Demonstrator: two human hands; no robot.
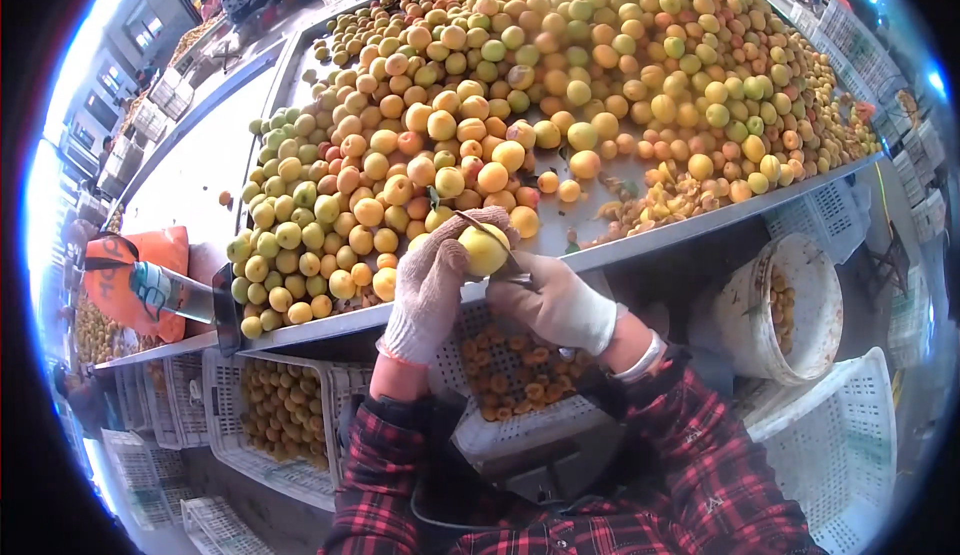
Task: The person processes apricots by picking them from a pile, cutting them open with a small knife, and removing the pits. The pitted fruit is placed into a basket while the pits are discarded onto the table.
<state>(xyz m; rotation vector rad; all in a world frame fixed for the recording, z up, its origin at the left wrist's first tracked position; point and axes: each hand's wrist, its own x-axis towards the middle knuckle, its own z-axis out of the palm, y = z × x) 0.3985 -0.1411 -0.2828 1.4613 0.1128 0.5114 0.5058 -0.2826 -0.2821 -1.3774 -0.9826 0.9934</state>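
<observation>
My left hand (pixel 425 290), in a knitted work glove, closes round a yellow apricot (pixel 484 253) just over the table's front edge. In a glove with a white cuff, my right hand (pixel 562 307) is closed on a thin, dark, curved tool (pixel 488 229), whose handle is mostly hidden by the fingers. The tool's narrow strip bends across the top and right side of the apricot. Beyond both hands spreads a large heap of yellow, orange and greenish apricots (pixel 400 190) on the metal table (pixel 690 213). Below my wrists, a crate (pixel 500 437) contains cut apricot pieces (pixel 520 370).
Loose flesh scraps (pixel 665 200) lie near the table's front rim. A clear bottle (pixel 175 292) and orange bag (pixel 165 255) are at left. Beneath stands a crate of apricots (pixel 225 405); at right are a white bucket (pixel 745 320) and a white crate (pixel 835 455). People sit farther off.
</observation>
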